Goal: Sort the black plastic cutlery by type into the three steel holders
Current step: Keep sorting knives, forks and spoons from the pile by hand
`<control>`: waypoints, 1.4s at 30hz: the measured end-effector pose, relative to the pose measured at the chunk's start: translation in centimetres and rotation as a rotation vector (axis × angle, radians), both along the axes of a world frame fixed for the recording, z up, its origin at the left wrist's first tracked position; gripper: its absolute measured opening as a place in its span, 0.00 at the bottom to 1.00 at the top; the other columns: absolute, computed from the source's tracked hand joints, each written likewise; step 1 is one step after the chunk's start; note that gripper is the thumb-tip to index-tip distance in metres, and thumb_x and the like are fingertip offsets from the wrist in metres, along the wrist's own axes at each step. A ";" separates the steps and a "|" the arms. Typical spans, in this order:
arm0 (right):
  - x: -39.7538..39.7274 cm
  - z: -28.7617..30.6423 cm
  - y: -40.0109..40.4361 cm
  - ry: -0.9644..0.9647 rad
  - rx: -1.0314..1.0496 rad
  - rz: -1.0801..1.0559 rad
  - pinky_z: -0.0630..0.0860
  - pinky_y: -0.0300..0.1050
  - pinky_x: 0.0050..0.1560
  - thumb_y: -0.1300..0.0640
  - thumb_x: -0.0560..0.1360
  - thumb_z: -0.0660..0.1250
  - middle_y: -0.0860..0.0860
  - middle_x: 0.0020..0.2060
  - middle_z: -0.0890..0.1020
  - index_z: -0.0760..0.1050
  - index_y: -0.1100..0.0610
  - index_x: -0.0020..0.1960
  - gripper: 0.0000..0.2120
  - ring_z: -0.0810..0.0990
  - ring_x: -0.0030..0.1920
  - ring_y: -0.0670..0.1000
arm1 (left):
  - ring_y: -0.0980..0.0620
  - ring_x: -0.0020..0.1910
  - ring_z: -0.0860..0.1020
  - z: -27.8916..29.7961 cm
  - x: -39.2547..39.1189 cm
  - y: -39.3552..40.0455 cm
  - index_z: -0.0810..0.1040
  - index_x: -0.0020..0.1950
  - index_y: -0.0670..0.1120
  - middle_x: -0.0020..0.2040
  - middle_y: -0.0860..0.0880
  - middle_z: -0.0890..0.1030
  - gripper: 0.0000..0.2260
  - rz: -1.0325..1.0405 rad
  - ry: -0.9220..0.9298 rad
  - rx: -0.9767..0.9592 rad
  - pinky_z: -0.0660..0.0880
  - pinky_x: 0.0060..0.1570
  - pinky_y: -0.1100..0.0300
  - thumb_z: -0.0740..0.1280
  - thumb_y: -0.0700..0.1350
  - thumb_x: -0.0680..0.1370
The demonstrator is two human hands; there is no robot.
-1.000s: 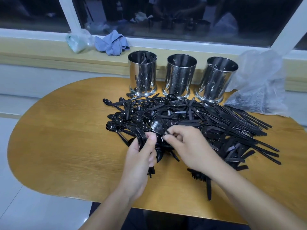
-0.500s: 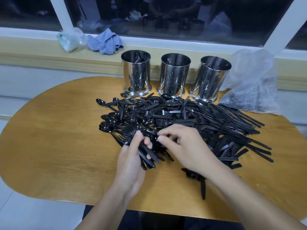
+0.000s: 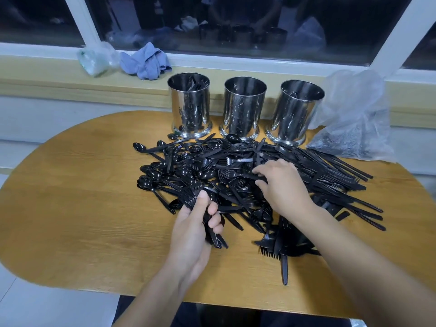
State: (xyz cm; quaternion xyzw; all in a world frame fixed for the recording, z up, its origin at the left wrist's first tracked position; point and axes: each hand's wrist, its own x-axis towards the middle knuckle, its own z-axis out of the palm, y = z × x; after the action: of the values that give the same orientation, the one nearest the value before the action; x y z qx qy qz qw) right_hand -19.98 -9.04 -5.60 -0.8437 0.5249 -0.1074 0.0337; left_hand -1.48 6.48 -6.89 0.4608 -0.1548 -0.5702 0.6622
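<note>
1. Your left hand [image 3: 192, 228] grips a fork bundle [image 3: 203, 208]; keep it tight.
2. Your right hand [image 3: 282, 185] pinches another fork [image 3: 238, 174] from the bench pile [image 3: 306, 175]; lift cleanly.

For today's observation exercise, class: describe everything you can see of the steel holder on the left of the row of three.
The left holder is an upright, open-topped cylinder of shiny, mirror-like steel with a flared base ring. It stands on the wooden table at its far edge, apart from the middle holder. Its wall reflects the dark cutlery pile in front. A few black pieces lean inside, tips near the rim; their type is unclear. A spoon lies at its base. Neither hand touches it.
</note>
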 end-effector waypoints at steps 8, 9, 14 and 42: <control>-0.3 -0.5 0.6 0.069 -0.099 0.019 0.70 0.51 0.58 0.58 0.84 0.69 0.47 0.47 0.85 0.85 0.48 0.54 0.07 0.77 0.52 0.54 | 0.53 0.36 0.65 -0.4 -0.2 0.0 0.74 0.57 0.46 0.41 0.51 0.69 0.14 -0.057 -0.097 -0.001 0.64 0.34 0.59 0.71 0.56 0.85; -0.5 -0.3 0.8 -0.011 -0.069 0.015 0.70 0.53 0.62 0.57 0.85 0.68 0.48 0.50 0.86 0.86 0.49 0.58 0.09 0.79 0.55 0.55 | 0.53 0.36 0.65 -0.4 -0.2 0.0 0.74 0.57 0.46 0.41 0.51 0.69 0.14 -0.056 -0.098 0.001 0.64 0.34 0.59 0.71 0.56 0.85; -0.7 1.5 3.6 -0.358 0.119 -0.038 0.77 0.49 0.67 0.55 0.85 0.69 0.38 0.47 0.86 0.86 0.49 0.63 0.10 0.82 0.54 0.46 | 0.53 0.37 0.65 -0.2 -0.2 0.0 0.73 0.56 0.46 0.40 0.51 0.69 0.13 -0.042 -0.111 0.004 0.64 0.36 0.57 0.72 0.54 0.86; 0.3 0.1 1.2 0.080 -0.020 -0.017 0.72 0.53 0.66 0.46 0.84 0.71 0.47 0.54 0.85 0.85 0.47 0.61 0.10 0.81 0.57 0.54 | 0.52 0.34 0.60 0.7 0.0 0.5 0.66 0.44 0.50 0.38 0.50 0.65 0.20 -0.037 -0.200 0.032 0.60 0.33 0.56 0.72 0.58 0.84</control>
State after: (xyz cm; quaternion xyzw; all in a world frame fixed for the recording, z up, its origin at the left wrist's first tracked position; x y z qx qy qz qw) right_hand -19.70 -7.89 -5.49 -0.8431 0.5320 -0.0790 0.0031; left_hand -1.47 6.97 -6.14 0.5231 -0.2193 -0.5358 0.6254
